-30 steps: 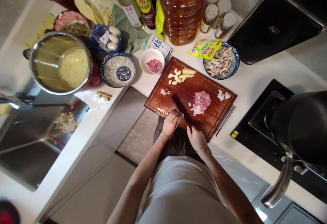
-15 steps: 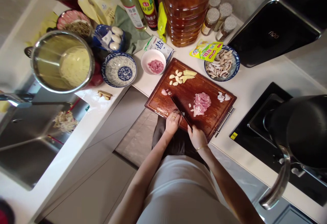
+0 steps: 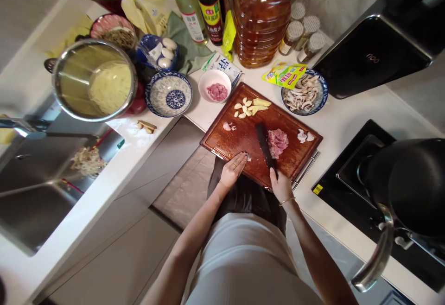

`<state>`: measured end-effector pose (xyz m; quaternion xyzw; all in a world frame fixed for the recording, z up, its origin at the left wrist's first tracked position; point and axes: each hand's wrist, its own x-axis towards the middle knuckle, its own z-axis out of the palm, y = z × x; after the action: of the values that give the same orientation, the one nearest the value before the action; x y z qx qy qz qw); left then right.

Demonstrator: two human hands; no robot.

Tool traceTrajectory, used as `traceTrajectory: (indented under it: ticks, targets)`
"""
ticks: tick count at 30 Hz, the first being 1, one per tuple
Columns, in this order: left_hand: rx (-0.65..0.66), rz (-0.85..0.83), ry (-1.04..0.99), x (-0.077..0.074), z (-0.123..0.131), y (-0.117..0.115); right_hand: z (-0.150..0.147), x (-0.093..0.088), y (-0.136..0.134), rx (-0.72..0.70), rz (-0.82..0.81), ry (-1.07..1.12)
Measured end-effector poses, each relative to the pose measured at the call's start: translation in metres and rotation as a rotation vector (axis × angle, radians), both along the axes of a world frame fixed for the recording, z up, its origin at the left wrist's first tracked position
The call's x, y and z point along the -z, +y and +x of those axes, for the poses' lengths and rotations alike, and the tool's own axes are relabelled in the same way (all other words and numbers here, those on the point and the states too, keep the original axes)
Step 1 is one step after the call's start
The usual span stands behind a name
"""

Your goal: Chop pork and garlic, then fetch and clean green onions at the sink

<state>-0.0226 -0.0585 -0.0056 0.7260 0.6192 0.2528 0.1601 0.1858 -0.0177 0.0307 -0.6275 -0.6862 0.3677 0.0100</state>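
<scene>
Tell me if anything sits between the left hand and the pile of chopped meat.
Yes. The knife, gripped by the right hand, lies beside the meat pile, so its blade runs between the pile and the left hand, which rests on the cutting board at its near edge.

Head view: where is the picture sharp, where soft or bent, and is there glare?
Head view: the cutting board, the knife and the right hand are sharp; the sink and the black pot near the edges look soft; counter edges bow as through a wide lens; light glints on the steel bowl rim and oil bottle.
</scene>
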Motion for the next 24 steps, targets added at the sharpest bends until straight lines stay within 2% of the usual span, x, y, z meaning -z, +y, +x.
traceTrajectory:
  ticks: [3, 8, 14, 19, 24]
  targets:
    - [-0.066, -0.001, -0.006, -0.002, -0.002, -0.004, -0.010, -0.011, -0.011, -0.087, 0.000, -0.052]
    - [-0.043, -0.040, 0.010, -0.005, 0.000, 0.002, -0.034, -0.016, -0.023, -0.184, -0.036, -0.141]
    - [-0.002, -0.054, 0.039, -0.001, 0.001, 0.015, -0.044, -0.013, -0.024, -0.191, -0.058, -0.182]
    - [-0.037, -0.058, 0.052, 0.003, 0.002, 0.016, -0.057, -0.013, -0.013, -0.206, -0.093, -0.215]
    - [-0.041, -0.054, 0.057, 0.002, 0.005, 0.018, -0.062, -0.013, -0.006, -0.204, -0.102, -0.208]
